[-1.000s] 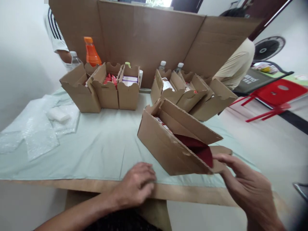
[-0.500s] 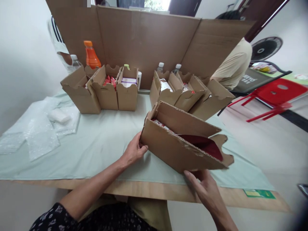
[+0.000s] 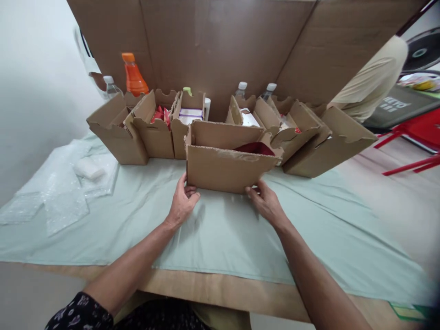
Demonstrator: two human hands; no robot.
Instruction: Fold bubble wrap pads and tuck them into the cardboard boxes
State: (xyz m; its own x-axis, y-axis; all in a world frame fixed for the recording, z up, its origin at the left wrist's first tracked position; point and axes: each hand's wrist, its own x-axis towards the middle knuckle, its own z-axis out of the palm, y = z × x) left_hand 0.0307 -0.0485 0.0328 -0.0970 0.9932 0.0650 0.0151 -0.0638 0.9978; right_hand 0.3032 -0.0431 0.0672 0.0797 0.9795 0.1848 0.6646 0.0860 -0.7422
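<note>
A cardboard box (image 3: 223, 169), open at the top, stands lengthwise across the middle of the table, with something dark red (image 3: 256, 148) inside its right part. My left hand (image 3: 182, 201) grips its lower left corner. At the lower right corner, my right hand (image 3: 266, 201) holds it with thumb and fingers. Behind it are more cardboard boxes: one with red packets (image 3: 160, 114), one with white and purple cartons (image 3: 189, 116), and one with a white item (image 3: 249, 119).
Bubble wrap (image 3: 62, 183) lies at the left on the pale green cloth (image 3: 137, 233). An orange bottle (image 3: 134, 78) and clear bottles stand behind the boxes, before a tall cardboard panel (image 3: 220, 50). A person's light-clothed part (image 3: 371, 82) and a red chair (image 3: 419, 133) are at the right.
Both hands have moved the box forward and left, turning it from a slant to nearly parallel with the table's front edge. The camera view has also shifted.
</note>
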